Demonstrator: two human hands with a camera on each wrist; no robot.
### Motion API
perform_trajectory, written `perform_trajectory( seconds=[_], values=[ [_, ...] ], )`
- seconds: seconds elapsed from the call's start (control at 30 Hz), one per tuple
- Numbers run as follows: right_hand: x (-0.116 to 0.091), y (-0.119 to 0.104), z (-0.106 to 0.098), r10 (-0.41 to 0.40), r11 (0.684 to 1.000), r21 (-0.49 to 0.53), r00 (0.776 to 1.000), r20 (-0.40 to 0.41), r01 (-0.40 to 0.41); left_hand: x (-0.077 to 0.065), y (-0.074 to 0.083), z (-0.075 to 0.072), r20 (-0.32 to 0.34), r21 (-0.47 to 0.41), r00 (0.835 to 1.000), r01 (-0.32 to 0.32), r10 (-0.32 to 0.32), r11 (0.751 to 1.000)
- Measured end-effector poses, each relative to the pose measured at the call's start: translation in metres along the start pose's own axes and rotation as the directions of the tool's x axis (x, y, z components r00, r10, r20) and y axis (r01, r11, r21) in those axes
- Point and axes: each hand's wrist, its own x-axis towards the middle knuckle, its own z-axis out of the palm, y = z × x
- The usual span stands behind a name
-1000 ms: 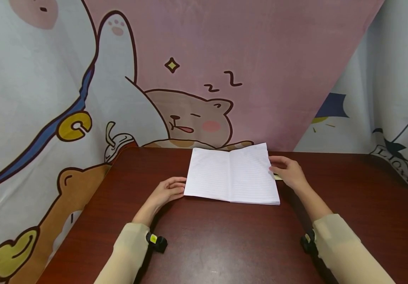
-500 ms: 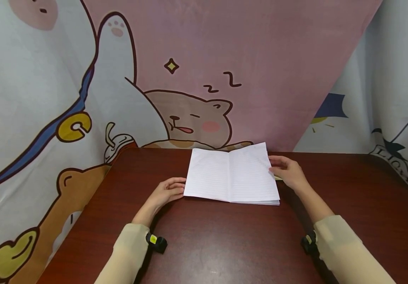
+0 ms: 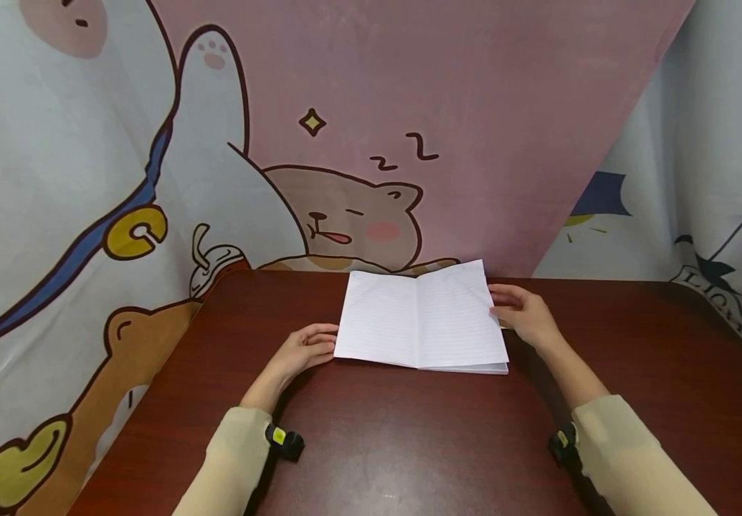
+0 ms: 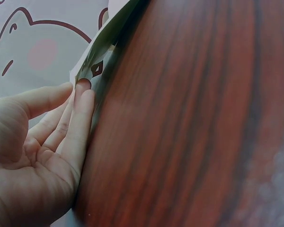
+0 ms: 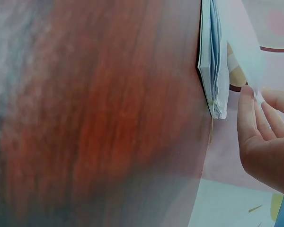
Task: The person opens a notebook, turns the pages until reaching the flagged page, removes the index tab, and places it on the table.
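An open notebook (image 3: 380, 319) with white ruled pages lies near the table's back edge in the head view. My left hand (image 3: 301, 350) pinches its left edge; in the left wrist view the thumb is on the upper side and the fingers (image 4: 78, 130) reach underneath. At the opposite edge, my right hand (image 3: 527, 315) pinches a single page between thumb and fingertips. The right wrist view has this page (image 5: 246, 42) raised off the stack of pages (image 5: 212, 71) below it. A sliver of yellow beneath the notebook shows beside the right hand.
The dark reddish-brown wooden table (image 3: 396, 437) extends in front of and to both sides of the notebook. Right behind it hangs a pink and white cloth (image 3: 474, 143) with cartoon animals. Each wrist wears a small black camera (image 3: 287, 443) on a band.
The right page's near edge has lifted slightly further from the pages under it. Less of the yellow sliver shows by the right hand. Both hands stay almost in place.
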Motion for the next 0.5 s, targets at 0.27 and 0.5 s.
perform_trajectory(
  seconds=[0.27,0.5],
  values=[
    [-0.0014,-0.0012,0.0003,0.011,1.000,0.005,1.000,0.000,-0.011,0.0000,-0.0004,0.0001,0.005,-0.004,1.000,-0.004,0.004,1.000],
    [-0.0033,-0.0049,-0.0004,0.009,1.000,-0.004,1.000,0.001,-0.009,0.0000,-0.0003,0.0004,0.002,0.000,1.000,-0.004,0.004,1.000]
  ],
)
